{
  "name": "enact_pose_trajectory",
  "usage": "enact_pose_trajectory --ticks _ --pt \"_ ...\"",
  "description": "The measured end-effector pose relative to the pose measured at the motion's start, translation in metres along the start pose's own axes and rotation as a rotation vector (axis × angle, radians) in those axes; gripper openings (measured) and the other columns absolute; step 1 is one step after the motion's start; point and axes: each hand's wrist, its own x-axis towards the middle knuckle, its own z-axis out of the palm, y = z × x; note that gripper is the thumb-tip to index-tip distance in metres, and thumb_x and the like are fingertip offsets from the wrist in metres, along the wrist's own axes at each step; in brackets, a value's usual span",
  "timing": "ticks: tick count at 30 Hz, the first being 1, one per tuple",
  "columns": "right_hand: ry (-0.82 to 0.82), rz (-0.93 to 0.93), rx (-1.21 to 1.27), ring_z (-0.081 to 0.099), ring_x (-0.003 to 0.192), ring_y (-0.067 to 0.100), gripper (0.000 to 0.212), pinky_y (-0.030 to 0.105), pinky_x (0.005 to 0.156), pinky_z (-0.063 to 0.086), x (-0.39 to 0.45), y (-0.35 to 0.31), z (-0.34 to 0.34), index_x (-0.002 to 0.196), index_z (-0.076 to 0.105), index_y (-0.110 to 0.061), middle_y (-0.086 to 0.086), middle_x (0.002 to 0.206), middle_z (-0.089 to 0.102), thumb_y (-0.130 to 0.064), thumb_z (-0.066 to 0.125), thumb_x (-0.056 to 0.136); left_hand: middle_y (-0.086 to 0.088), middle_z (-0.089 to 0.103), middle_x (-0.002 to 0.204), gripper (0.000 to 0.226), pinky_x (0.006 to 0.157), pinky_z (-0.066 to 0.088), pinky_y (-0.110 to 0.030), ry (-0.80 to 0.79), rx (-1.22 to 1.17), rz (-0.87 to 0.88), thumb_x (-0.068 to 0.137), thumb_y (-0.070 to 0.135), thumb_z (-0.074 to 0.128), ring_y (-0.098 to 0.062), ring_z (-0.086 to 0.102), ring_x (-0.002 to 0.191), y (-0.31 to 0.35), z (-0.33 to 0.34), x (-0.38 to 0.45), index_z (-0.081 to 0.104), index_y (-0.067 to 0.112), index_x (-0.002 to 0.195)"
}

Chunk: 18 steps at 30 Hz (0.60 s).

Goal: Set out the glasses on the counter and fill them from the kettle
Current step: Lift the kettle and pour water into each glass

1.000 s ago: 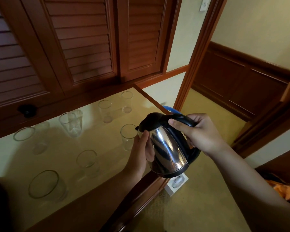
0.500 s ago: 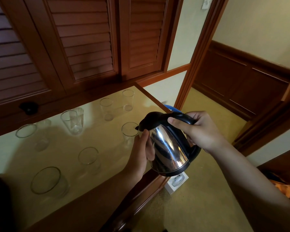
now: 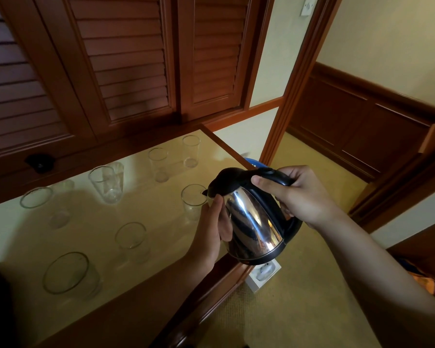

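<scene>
A shiny steel kettle (image 3: 254, 222) with a black lid and handle hangs tilted over the counter's right end. My right hand (image 3: 301, 194) grips its black handle from above. My left hand (image 3: 215, 229) presses flat against the kettle's side, below the spout. The spout sits just over the rim of a clear glass (image 3: 192, 200) on the cream counter (image 3: 81, 237). Several more clear glasses stand on the counter, among them a wide one (image 3: 68, 273) at the front left and a tall one (image 3: 191, 150) at the back right. No water stream is visible.
Dark wooden louvred doors (image 3: 121, 61) rise behind the counter. A black knob (image 3: 39, 163) sits at the back left. On the carpet below the counter's edge lies a white socket block (image 3: 263, 273). A doorway (image 3: 362, 121) opens to the right.
The view has shifted slightly. The kettle and both hands hold almost the same pose, spout still at the near-right glass.
</scene>
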Motion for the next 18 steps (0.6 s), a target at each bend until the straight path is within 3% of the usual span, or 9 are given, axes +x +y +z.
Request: enact_pose_trajectory --ticks 4,7,9,10,12,14,15,16,18 --pt "-0.007 -0.003 0.017 0.058 0.036 0.000 0.030 0.010 0.042 0.042 0.0006 -0.0021 0.0003 0.077 0.076 -0.011 -0.006 0.045 0.064 -0.040 0.079 0.085 0.001 0.060 0.068 0.094 0.085 0.052 -0.033 -0.020 0.020 -0.003 0.081 0.085 0.054 -0.010 0.067 0.077 0.0042 0.0019 0.0013 0.057 0.017 0.146" --pt "-0.015 0.000 0.013 0.059 0.036 -0.001 0.027 0.010 0.043 0.042 0.0009 -0.0017 -0.0001 0.078 0.076 -0.010 -0.008 0.045 0.065 -0.036 0.079 0.088 -0.009 0.054 0.066 0.091 0.079 0.053 -0.028 -0.059 -0.003 -0.005 0.085 0.080 0.049 -0.039 0.046 0.069 0.0019 0.0001 0.0024 0.054 0.015 0.149" --pt "-0.023 0.000 0.010 0.059 0.037 -0.003 0.023 0.009 0.043 0.042 0.0013 -0.0006 -0.0012 0.076 0.074 -0.013 -0.010 0.045 0.065 -0.028 0.078 0.093 -0.001 0.054 0.059 0.074 0.075 0.052 -0.021 -0.068 -0.015 -0.002 0.094 0.064 0.039 -0.033 0.045 0.061 -0.0017 -0.0002 0.0031 0.053 0.015 0.148" --pt "-0.025 -0.001 0.010 0.059 0.037 -0.003 0.022 0.009 0.043 0.042 0.0016 0.0001 -0.0016 0.076 0.074 -0.014 -0.010 0.045 0.065 -0.026 0.078 0.094 0.008 0.058 0.057 0.069 0.075 0.053 -0.021 -0.065 -0.010 0.015 0.095 0.062 0.038 -0.014 0.058 0.055 -0.0029 0.0004 0.0042 0.054 0.018 0.146" --pt "-0.029 -0.009 0.008 0.060 0.037 -0.002 0.023 0.009 0.043 0.042 0.0024 0.0006 -0.0021 0.076 0.074 -0.012 -0.009 0.046 0.065 -0.028 0.078 0.093 0.013 0.069 0.063 0.079 0.075 0.054 -0.023 -0.028 -0.010 0.021 0.088 0.077 0.048 -0.001 0.067 0.063 -0.0052 -0.0005 0.0059 0.056 0.020 0.143" --pt "-0.027 -0.023 0.019 0.059 0.037 0.001 0.029 0.012 0.043 0.043 0.0034 0.0006 -0.0019 0.075 0.074 -0.009 -0.005 0.047 0.065 -0.035 0.080 0.088 -0.013 0.071 0.073 0.097 0.071 0.054 -0.022 -0.015 0.004 0.008 0.077 0.087 0.056 -0.017 0.072 0.067 -0.0018 0.0019 0.0051 0.056 0.016 0.143" --pt "-0.026 -0.026 0.027 0.058 0.037 0.002 0.032 0.013 0.043 0.043 0.0037 0.0009 -0.0020 0.074 0.074 -0.009 -0.003 0.048 0.064 -0.039 0.080 0.085 -0.036 0.064 0.092 0.095 0.072 0.054 -0.023 -0.026 -0.008 -0.008 0.080 0.083 0.055 -0.034 0.071 0.075 -0.0029 0.0010 0.0060 0.055 0.013 0.145" --pt "-0.027 -0.028 0.031 0.058 0.037 0.003 0.034 0.013 0.044 0.043 0.0038 0.0005 -0.0022 0.073 0.074 -0.009 -0.002 0.048 0.064 -0.041 0.079 0.083 -0.047 0.052 0.108 0.089 0.073 0.055 -0.025 -0.034 -0.036 -0.021 0.085 0.078 0.053 -0.042 0.067 0.078 -0.0026 0.0008 0.0064 0.054 0.012 0.146" --pt "-0.037 -0.034 0.034 0.058 0.038 0.002 0.031 0.012 0.044 0.043 0.0041 0.0009 -0.0031 0.074 0.075 -0.012 -0.003 0.048 0.065 -0.041 0.078 0.082 -0.047 0.043 0.114 0.080 0.077 0.054 -0.028 -0.048 -0.057 -0.021 0.089 0.071 0.049 -0.020 0.069 0.074 -0.0004 0.0011 0.0063 0.055 0.014 0.146"
